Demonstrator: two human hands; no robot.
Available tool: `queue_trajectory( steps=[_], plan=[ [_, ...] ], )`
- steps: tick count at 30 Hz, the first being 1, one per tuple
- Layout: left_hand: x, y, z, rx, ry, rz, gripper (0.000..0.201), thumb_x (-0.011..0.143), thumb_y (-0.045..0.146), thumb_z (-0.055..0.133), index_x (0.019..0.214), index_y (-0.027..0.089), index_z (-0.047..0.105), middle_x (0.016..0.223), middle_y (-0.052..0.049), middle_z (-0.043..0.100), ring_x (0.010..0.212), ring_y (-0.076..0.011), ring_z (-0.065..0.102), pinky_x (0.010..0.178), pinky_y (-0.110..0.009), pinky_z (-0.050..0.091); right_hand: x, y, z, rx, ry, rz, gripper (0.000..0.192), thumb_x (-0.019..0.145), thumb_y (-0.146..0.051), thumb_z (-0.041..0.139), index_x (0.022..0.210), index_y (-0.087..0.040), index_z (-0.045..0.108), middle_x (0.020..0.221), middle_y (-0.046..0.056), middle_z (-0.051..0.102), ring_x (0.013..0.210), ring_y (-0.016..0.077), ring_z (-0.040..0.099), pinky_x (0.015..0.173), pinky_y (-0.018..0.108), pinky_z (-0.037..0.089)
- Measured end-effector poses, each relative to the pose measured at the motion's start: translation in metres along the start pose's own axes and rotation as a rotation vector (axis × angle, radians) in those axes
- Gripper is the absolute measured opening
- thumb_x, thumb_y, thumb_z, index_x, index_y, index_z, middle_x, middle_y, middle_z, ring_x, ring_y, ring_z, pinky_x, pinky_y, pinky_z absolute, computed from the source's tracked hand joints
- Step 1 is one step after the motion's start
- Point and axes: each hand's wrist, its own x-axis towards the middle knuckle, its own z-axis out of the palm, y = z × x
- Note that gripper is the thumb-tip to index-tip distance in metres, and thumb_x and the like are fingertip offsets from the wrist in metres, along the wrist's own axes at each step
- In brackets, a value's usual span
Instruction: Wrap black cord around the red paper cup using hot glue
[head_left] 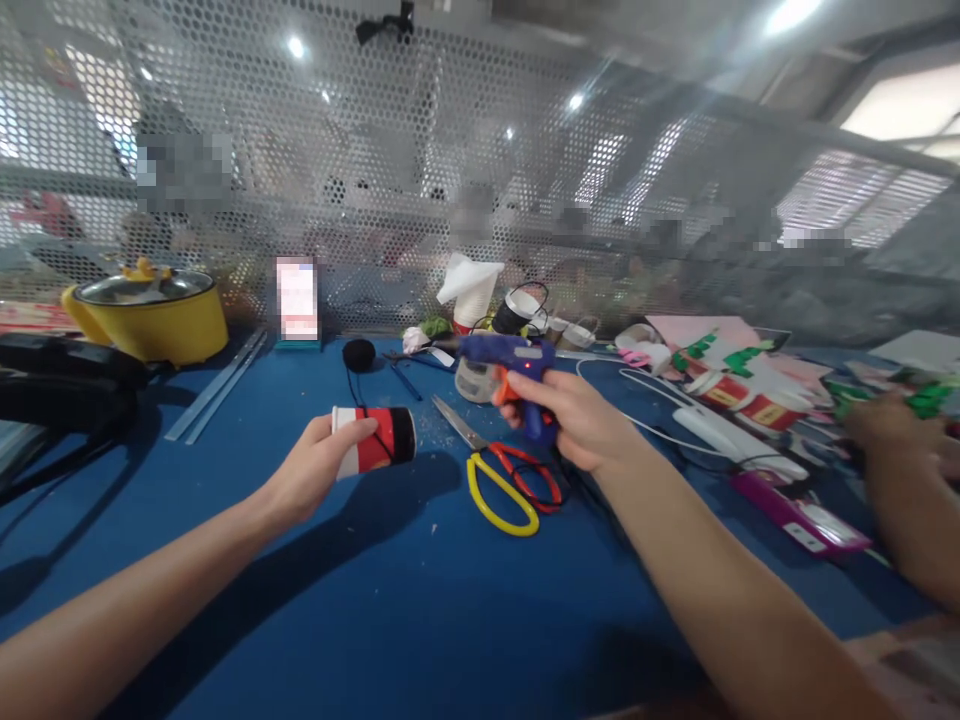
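My left hand (315, 460) is closed around a paper cup (377, 440) with white, red and black bands, held on its side above the blue table. A black cord crosses the cup and leads up to a ball of black yarn (359, 354). In my right hand (570, 410) is a blue hot glue gun (504, 350) with an orange trigger and a small red light, its nozzle pointing left. Scissors (501, 488) with one yellow and one red handle lie below the glue gun, blades apart. Behind the gun sits a clear round container (476, 381).
Clear glue sticks (217, 390) and a yellow electric pot (154, 315) are at left, near a propped phone (298, 300). White cables, a power strip (739, 445) and a purple box (801, 515) lie right. Another person's hand (896, 435) works there. A perforated metal screen (420, 170) stands behind.
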Motion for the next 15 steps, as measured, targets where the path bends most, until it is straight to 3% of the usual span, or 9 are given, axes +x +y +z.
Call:
queue_trajectory(
  steps=[2, 4, 10, 15],
  plan=[
    [0.0, 0.0, 0.0, -0.005, -0.009, -0.008, 0.017, 0.064, 0.028, 0.058, 0.062, 0.012, 0.054, 0.051, 0.002, 0.056, 0.046, -0.0076, 0.049, 0.045, -0.018, 0.036, 0.015, -0.005, -0.01, -0.05, 0.109, -0.032, 0.014, 0.073, -0.023, 0.055, 0.065, -0.012, 0.056, 0.063, 0.001, 0.057, 0.046, 0.0041, 0.048, 0.042, 0.015, 0.039],
    [0.0, -0.001, -0.001, -0.004, -0.032, -0.018, 0.017, 0.064, 0.029, 0.057, 0.064, 0.012, 0.054, 0.052, 0.002, 0.057, 0.047, -0.0084, 0.05, 0.046, -0.019, 0.037, 0.033, -0.009, -0.02, -0.126, 0.159, 0.025, 0.02, 0.078, -0.021, 0.048, 0.061, -0.012, 0.053, 0.059, 0.001, 0.056, 0.041, 0.0032, 0.045, 0.04, 0.015, 0.039],
    [-0.002, 0.0, 0.0, 0.056, -0.046, -0.007, 0.016, 0.067, 0.029, 0.054, 0.061, 0.014, 0.052, 0.048, 0.003, 0.055, 0.045, -0.0095, 0.05, 0.044, -0.02, 0.036, 0.076, -0.012, -0.034, -0.262, 0.125, 0.126, 0.022, 0.078, -0.026, 0.049, 0.06, -0.013, 0.049, 0.047, 0.002, 0.055, 0.039, 0.0068, 0.048, 0.04, 0.018, 0.042],
    [-0.002, 0.001, 0.001, 0.058, -0.047, -0.028, 0.016, 0.067, 0.029, 0.054, 0.058, 0.015, 0.052, 0.046, 0.004, 0.053, 0.043, -0.0087, 0.049, 0.042, -0.019, 0.034, 0.085, -0.008, -0.037, -0.386, 0.086, 0.122, 0.03, 0.075, -0.04, 0.05, 0.06, -0.014, 0.049, 0.045, 0.004, 0.056, 0.04, 0.0105, 0.051, 0.04, 0.023, 0.042]
  ],
)
